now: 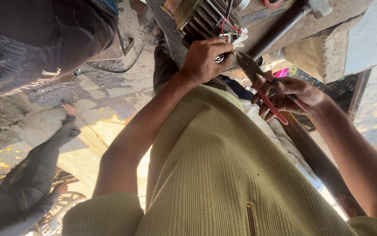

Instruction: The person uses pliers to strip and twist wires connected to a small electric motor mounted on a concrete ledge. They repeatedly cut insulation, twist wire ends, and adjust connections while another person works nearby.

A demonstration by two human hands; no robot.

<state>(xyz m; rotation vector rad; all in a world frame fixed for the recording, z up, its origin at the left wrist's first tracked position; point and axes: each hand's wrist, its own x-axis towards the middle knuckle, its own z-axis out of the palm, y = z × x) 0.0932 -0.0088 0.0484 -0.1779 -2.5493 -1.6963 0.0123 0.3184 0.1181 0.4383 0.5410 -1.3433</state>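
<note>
My left hand [206,59] is closed around red and black wires [226,27] that come out of a dark finned motor [203,19] at the top middle. My right hand [291,97] grips pliers with pink-red handles [265,89]. The pliers' dark jaws point up and left, with their tip at the wires beside my left fingers. A scrap of white material sits by the wires. My yellow-green ribbed shirt [223,175] fills the lower middle of the view.
The motor rests on a rough concrete slab [328,48] with a dark metal bar [280,26] across it. Another person in dark clothes [26,43] stands at the upper left. A second person [31,179] crouches at the lower left on cracked ground [105,100].
</note>
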